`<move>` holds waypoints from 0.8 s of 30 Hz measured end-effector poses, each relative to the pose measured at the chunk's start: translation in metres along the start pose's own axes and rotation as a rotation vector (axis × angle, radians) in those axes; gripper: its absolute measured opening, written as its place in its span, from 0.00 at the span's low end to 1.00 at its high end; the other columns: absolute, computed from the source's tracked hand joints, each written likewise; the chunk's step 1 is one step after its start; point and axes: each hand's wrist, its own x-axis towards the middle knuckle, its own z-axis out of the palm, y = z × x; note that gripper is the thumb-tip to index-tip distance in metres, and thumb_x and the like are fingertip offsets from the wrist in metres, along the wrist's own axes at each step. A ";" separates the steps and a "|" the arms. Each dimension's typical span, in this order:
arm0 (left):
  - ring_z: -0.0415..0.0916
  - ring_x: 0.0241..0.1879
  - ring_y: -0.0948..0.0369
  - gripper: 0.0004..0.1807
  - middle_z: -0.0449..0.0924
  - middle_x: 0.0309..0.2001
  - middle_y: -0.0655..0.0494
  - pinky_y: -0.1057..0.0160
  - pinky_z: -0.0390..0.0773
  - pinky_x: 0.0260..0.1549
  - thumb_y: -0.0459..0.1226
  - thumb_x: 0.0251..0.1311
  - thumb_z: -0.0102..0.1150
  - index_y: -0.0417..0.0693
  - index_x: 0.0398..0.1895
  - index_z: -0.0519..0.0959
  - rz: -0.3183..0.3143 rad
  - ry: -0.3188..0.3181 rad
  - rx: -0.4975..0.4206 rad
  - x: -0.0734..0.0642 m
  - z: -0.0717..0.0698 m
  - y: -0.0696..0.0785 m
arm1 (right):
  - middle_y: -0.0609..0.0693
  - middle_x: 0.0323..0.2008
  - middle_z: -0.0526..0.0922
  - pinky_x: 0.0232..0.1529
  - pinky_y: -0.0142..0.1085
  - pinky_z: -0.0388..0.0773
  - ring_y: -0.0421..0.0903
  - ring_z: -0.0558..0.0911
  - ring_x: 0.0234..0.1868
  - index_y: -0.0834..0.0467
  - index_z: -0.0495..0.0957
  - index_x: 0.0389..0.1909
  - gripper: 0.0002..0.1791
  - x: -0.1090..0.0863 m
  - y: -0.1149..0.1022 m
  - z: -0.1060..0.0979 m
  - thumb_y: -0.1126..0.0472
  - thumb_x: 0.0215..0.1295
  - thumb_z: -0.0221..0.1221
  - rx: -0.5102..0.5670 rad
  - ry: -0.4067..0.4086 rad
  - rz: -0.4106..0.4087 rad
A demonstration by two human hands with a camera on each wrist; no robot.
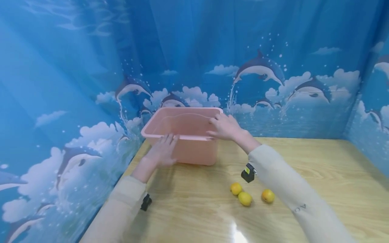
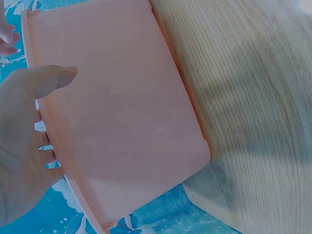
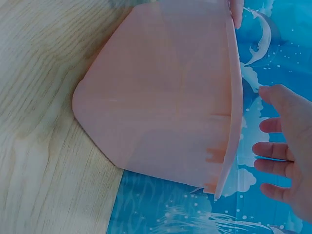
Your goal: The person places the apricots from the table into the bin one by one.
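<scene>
A pink plastic bin (image 1: 194, 152) stands upright on the wooden table, its open top facing up. At its near rim is my left hand (image 1: 162, 150), fingers extended over the edge; in the left wrist view the thumb (image 2: 56, 80) lies across the outer wall and the fingertips are hidden by the rim. My right hand (image 1: 226, 126) hovers by the bin's right rim with fingers spread. The right wrist view shows a gap between that hand (image 3: 287, 151) and the rim, with nothing held.
Two yellow fruits, one rounder (image 1: 236, 188) and one longer (image 1: 244, 198), lie close together on the table (image 1: 194, 202). A yellow-orange fruit (image 1: 268, 195) sits to their right, by the right sleeve. A blue dolphin-print curtain (image 1: 194, 50) hangs behind and along the left side.
</scene>
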 end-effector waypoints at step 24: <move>0.36 0.70 0.44 0.50 0.37 0.72 0.40 0.48 0.40 0.67 0.51 0.57 0.58 0.42 0.73 0.40 -0.019 0.008 -0.008 -0.001 0.000 0.002 | 0.51 0.41 0.78 0.43 0.48 0.73 0.50 0.75 0.44 0.57 0.77 0.48 0.24 -0.100 0.009 0.028 0.45 0.57 0.61 -0.013 0.168 -0.225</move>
